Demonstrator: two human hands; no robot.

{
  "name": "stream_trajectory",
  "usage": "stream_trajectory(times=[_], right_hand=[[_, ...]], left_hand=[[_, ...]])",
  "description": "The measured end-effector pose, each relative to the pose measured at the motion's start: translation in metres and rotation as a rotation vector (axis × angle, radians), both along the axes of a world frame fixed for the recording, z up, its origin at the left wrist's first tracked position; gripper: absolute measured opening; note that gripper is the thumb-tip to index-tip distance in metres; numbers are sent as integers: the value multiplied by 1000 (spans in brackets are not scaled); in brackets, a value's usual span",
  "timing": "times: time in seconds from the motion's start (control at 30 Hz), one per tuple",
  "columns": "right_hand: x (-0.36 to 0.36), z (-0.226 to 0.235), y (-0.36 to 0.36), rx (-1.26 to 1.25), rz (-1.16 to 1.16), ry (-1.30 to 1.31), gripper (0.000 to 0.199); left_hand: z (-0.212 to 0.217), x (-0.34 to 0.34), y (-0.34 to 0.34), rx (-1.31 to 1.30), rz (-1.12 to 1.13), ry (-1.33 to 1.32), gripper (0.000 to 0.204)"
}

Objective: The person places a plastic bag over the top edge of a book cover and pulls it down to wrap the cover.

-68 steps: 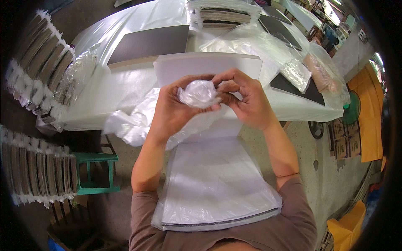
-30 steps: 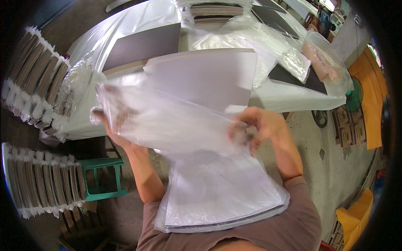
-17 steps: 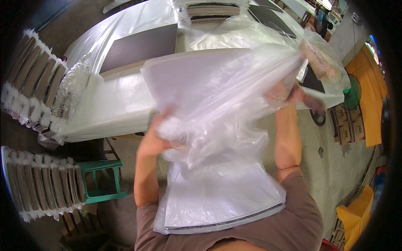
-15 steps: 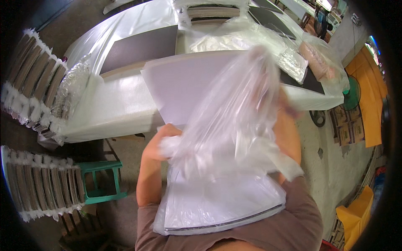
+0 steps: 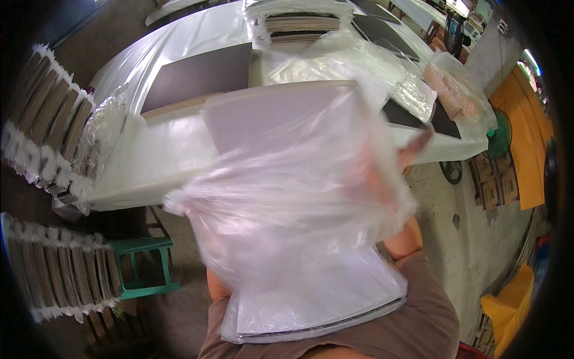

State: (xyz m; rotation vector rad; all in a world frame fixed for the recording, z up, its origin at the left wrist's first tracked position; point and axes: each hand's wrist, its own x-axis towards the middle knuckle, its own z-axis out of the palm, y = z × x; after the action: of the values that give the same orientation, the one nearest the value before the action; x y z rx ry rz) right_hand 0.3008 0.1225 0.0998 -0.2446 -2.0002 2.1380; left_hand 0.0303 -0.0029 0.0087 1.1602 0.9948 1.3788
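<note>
A clear plastic bag (image 5: 281, 203), smeared by motion, is stretched between my two hands. My left hand (image 5: 206, 230) shows only faintly through the film, closed at its bunched left side. At the right side, my right hand (image 5: 379, 173) grips the film; its fingers are blurred and partly covered. Beneath the bag, a stack of white sheets or boards (image 5: 311, 311) with a dark edge lies on my lap inside clear plastic. Beyond it, a pale flat board (image 5: 263, 116) rests at the table's near edge, its lower part behind the film.
The table (image 5: 149, 173) is covered in pale plastic. It holds dark boards (image 5: 200, 78), a heap of clear plastic (image 5: 353, 60) and a wrapped stack (image 5: 302, 24). Bundled boards (image 5: 48, 107) stand at the left, near a green stool (image 5: 143, 269). Orange sheeting (image 5: 526, 137) hangs at the right.
The bag has been spread from a raised, gathered shape into a wide sheet. My left hand has moved left behind the film; my right hand has come lower.
</note>
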Motion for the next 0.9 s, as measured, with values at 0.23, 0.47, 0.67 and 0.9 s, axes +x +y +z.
stream_trajectory(times=[0.23, 0.47, 0.67, 0.9], right_hand=[[10, -3, 29, 62, -298, 30, 76], [-7, 23, 41, 276, -717, 18, 73], [-28, 4, 65, 1225, -1355, -180, 64], [-11, -8, 32, 1441, -1385, 269, 47]], left_hand=[[28, -30, 8, 217, -13, -101, 55], [86, -42, 42, 85, 745, 557, 59], [100, -13, 67, 237, 995, 1021, 64], [79, -19, 22, 628, 932, 913, 16]])
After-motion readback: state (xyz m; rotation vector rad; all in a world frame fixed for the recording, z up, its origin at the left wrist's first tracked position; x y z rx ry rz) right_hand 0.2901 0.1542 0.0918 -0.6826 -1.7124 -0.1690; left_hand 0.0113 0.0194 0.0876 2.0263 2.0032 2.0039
